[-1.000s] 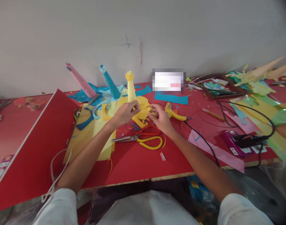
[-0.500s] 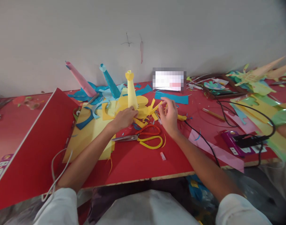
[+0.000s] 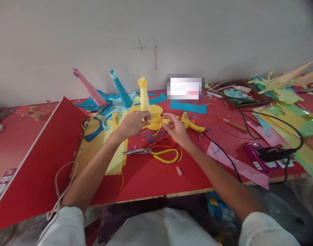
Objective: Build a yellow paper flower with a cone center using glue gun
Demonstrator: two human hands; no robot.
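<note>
Both my hands meet near the middle of the table, over yellow paper. My left hand (image 3: 134, 124) is closed with bent fingers at one end of a yellow paper strip (image 3: 156, 123). Facing it, my right hand (image 3: 177, 130) curls its fingers around the strip's other end; its fingertips are partly hidden. Just behind stands a pale yellow paper cone (image 3: 144, 100) with a ruffled top, beside a rounded yellow cutout (image 3: 156, 110). Scissors (image 3: 164, 153) with red and yellow handles lie in front of my hands. A yellow glue gun (image 3: 194, 126) rests to the right.
Pink (image 3: 89, 87) and blue (image 3: 121, 90) paper cones stand at the back left. A red board (image 3: 43, 164) leans at the left. A blurred screen (image 3: 185, 89) stands against the wall. Black cables run to a purple power strip (image 3: 261, 157). A pencil (image 3: 234, 125) lies at right.
My right hand has moved down and left, towards my left hand, which has lifted slightly. Loose yellow strips between them are now gathered together, uncovering thin coloured scraps on the table.
</note>
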